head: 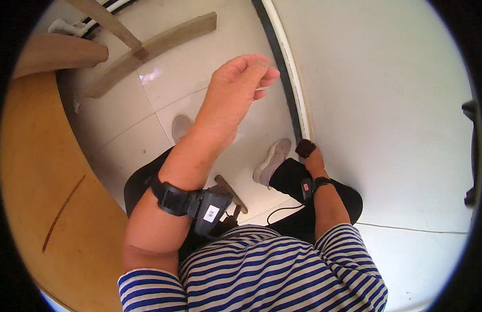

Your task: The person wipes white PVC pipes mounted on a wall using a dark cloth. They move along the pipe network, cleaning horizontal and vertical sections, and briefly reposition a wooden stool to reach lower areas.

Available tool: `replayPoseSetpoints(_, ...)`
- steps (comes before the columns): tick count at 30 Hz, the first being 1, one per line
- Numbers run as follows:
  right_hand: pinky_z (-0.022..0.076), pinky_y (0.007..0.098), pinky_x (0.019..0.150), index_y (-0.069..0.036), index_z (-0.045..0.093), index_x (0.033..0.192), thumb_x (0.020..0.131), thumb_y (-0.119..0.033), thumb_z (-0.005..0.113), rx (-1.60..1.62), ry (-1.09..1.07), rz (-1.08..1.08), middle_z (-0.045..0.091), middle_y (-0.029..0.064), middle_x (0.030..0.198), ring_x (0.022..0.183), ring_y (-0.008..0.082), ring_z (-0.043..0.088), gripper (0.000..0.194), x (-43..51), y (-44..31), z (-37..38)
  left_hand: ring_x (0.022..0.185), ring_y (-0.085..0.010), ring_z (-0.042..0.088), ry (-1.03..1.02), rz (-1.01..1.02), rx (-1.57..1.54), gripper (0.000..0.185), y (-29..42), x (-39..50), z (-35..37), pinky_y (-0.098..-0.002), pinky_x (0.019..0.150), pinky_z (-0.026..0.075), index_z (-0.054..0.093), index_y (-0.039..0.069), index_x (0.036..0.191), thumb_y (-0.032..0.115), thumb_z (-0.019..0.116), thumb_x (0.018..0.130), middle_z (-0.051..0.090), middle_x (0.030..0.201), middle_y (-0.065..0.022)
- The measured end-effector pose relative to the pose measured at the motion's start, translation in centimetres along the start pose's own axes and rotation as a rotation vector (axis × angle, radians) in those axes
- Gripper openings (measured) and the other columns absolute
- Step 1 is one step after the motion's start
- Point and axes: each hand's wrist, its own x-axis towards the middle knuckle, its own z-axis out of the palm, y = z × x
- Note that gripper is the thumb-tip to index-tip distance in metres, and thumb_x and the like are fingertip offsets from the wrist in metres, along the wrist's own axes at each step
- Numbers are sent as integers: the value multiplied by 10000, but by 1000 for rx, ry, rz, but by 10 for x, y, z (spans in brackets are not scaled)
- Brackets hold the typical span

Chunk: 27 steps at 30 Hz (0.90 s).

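My left hand (243, 78) is raised above the tiled floor, in front of my knees. Its fingers are loosely curled and I see nothing in them. Lower down on the right, my right hand (314, 162) grips a dark brown pad or cloth (305, 148). That pad is against or very near the white pipe (289, 54) along the foot of the wall, but contact is hard to judge. A black baseboard strip (280, 66) runs beside the pipe. Part of the right hand is hidden by the pad.
A yellow-brown wooden tabletop (38, 163) curves along my left. Wooden legs (178, 33) stand on the tiled floor (124, 121) ahead. The pale wall (373, 97) rises close on my right. A small wooden stool part (231, 193) shows between my legs, near a black cable (282, 210).
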Motion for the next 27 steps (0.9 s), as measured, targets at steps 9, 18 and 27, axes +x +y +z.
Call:
replayPoseSetpoints(9, 606, 618, 913, -60, 520, 1320, 960, -261, 860, 26, 306, -204, 782, 262, 1158, 1070, 509, 749, 535, 55, -115, -57, 1274, -204, 712, -11, -48, 35, 449, 3, -2, 9, -359, 1089, 540, 694, 45, 1446, 386, 616, 1165, 783, 1332, -114)
replayPoseSetpoints(18, 625, 594, 859, -109, 538, 1473, 997, -109, 754, -35, 486, -378, 762, 228, 1120, 1033, 474, 759, 523, 166, -278, -152, 1249, -190, 728, -35, -54, 29, 422, -4, -4, 9, -353, 1081, 548, 703, 81, 1444, 393, 628, 1170, 794, 1304, -81)
replayPoseSetpoints(27, 647, 563, 901, -194, 172, 1818, 1101, -87, 607, -189, 402, -436, 747, 267, 1318, 1107, 459, 769, 846, 92, -120, -55, 1227, -169, 721, -96, -94, -15, 380, -11, 3, 10, -348, 1051, 546, 711, 87, 1409, 375, 639, 1172, 792, 1280, -64)
